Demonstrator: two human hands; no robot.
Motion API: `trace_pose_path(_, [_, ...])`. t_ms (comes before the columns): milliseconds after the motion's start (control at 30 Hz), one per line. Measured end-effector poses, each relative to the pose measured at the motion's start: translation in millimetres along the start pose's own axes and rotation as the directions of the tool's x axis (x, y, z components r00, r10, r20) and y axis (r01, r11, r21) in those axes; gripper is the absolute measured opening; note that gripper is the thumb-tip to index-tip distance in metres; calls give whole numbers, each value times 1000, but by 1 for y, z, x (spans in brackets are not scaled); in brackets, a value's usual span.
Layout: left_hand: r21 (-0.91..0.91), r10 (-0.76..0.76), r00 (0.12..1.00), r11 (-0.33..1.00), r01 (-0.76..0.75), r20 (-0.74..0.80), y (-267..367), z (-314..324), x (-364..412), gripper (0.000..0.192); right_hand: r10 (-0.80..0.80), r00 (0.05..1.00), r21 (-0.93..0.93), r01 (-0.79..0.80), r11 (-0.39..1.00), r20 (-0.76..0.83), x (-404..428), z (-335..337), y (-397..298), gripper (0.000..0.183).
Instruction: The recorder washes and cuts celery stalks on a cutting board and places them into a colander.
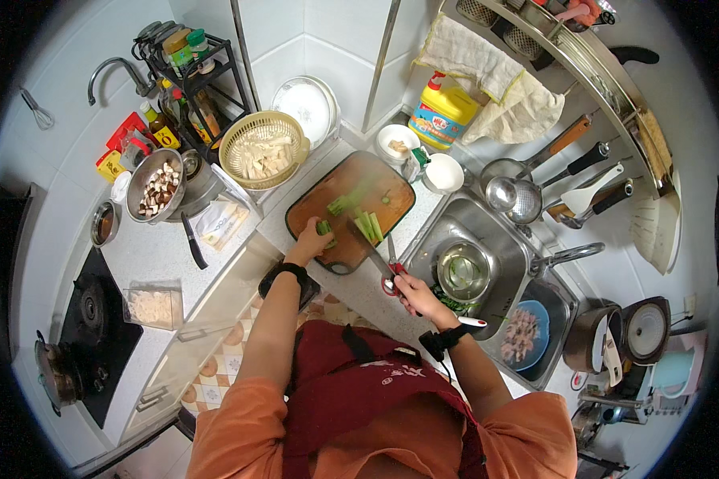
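Note:
A brown cutting board (349, 179) with a dark rim lies on the corner counter. My left hand (313, 239) is closed around a small bunch of green stalk pieces (324, 228) at the board's near left side. In my right hand (417, 294) is the handle of a kitchen knife; its blade (368, 239) reaches over the board, beside cut green stalks (369, 226). Leafier stalks (343, 205) lie further left on the board, partly blurred. Red-handled scissors (390, 276) rest on the counter by the board, just beyond my right hand.
A double steel sink (503, 251) at the right holds a metal bowl (464, 272) and a blue bowl of meat (526, 335). A colander of pale strips (263, 149) stands behind left, near a bowl of diced mushrooms (157, 185). A black-handled knife (193, 240) lies on the left counter.

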State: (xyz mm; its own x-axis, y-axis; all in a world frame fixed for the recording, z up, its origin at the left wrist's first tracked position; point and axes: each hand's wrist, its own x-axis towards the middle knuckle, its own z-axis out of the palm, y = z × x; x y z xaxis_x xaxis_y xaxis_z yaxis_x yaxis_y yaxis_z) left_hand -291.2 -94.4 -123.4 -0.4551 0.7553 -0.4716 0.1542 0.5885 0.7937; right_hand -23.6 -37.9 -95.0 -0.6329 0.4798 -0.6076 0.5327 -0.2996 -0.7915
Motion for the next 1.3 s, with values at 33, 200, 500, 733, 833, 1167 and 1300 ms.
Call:
trace_pose_path(33, [0,-2,1000,1000,2,-4,-9,3,3,54,-1,1000,-1,1,1000,4,1,1,-3,34])
trace_pose_path(200, [-281,37,999,959,-45,-33,-21,18,5,49,-85,994,40,83,996,68,5,11,-15,29])
trace_pose_path(500, [-424,44,992,901,-92,-121,-30,26,7,37,-76,994,-79,83,993,80,7,21,-28,28])
trace_pose_path(733, [-458,53,986,881,-122,-160,-36,29,8,34,-95,993,-113,103,988,76,8,22,-30,27])
trace_pose_path(833, [-506,60,989,854,-123,-139,-38,30,11,33,-40,992,-100,52,994,117,9,17,-36,27])
trace_pose_path(1167, [-448,46,992,889,-93,-116,-32,26,5,34,7,991,-89,6,996,137,14,14,-44,28])
trace_pose_path(1300, [-433,49,989,896,-104,-137,-32,26,5,36,-23,986,-153,49,987,168,31,21,-45,28])
